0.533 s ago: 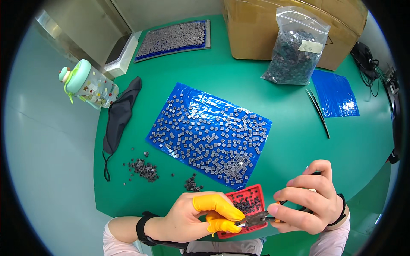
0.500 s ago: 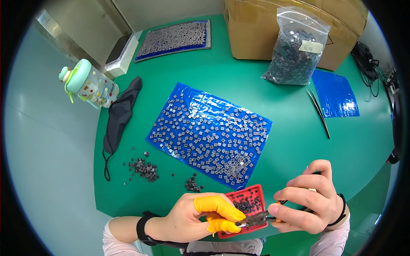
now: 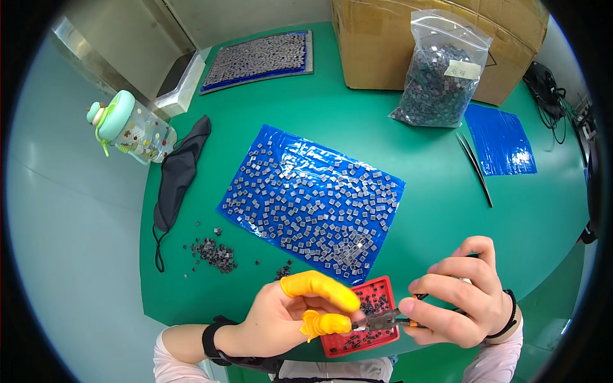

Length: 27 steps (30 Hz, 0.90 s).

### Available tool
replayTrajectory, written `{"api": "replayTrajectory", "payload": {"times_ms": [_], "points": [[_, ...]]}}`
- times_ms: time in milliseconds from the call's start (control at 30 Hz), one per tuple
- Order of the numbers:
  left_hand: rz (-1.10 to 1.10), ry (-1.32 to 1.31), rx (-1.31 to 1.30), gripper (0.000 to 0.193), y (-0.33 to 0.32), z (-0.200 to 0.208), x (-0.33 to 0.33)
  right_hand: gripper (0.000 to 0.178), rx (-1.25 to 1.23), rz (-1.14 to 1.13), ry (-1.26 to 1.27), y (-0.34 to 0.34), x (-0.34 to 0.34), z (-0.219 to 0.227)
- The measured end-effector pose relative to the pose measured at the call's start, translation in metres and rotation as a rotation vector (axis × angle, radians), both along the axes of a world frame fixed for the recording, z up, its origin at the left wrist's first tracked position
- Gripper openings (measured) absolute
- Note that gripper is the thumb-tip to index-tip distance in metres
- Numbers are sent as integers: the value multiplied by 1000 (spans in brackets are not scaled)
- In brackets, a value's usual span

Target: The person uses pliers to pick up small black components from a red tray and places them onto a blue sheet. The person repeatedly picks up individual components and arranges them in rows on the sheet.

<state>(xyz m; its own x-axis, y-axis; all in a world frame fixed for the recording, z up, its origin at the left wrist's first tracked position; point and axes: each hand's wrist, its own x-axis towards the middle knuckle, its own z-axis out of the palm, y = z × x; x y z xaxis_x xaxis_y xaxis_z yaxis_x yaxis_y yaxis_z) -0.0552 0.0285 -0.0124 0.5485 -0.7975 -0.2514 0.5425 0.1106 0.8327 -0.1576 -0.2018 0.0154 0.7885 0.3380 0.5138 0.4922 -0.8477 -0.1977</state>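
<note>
Bottle (image 3: 143, 135) beside black cloth (image 3: 177, 179)

The single view comes from the left of two fisheye cameras worn on the person's head, facing down and forward over the green tabletop (image 3: 434, 210). The blue sheet (image 3: 303, 148) lies near mid-frame. Nearest the lens, low in frame, are the left hand (image 3: 274, 322) and right hand (image 3: 469, 303); the cardboard box (image 3: 373, 51) stands farther off, cut by the upper edge. Straight edges bend toward the rim.
</note>
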Motion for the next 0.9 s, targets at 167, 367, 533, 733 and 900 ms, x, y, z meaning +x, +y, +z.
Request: {"api": "replayTrajectory", "payload": {"times_ms": [167,367,533,733,900], "points": [[-11,-130,-98,29,0,-4,2,27,24,-14,35,2,1,2],[39,-166,-73,23,1,-1,-2,28,82,-3,44,2,0,-1],[-10,-183,-147,24,4,-6,1,27,58,-18,36,3,0,1],[-81,-181,-64,23,5,-4,4,26,29,-29,16,2,-1,2],[-95,-134,-37,21,6,-3,4,25,25,-36,13,3,-1,3]]}}
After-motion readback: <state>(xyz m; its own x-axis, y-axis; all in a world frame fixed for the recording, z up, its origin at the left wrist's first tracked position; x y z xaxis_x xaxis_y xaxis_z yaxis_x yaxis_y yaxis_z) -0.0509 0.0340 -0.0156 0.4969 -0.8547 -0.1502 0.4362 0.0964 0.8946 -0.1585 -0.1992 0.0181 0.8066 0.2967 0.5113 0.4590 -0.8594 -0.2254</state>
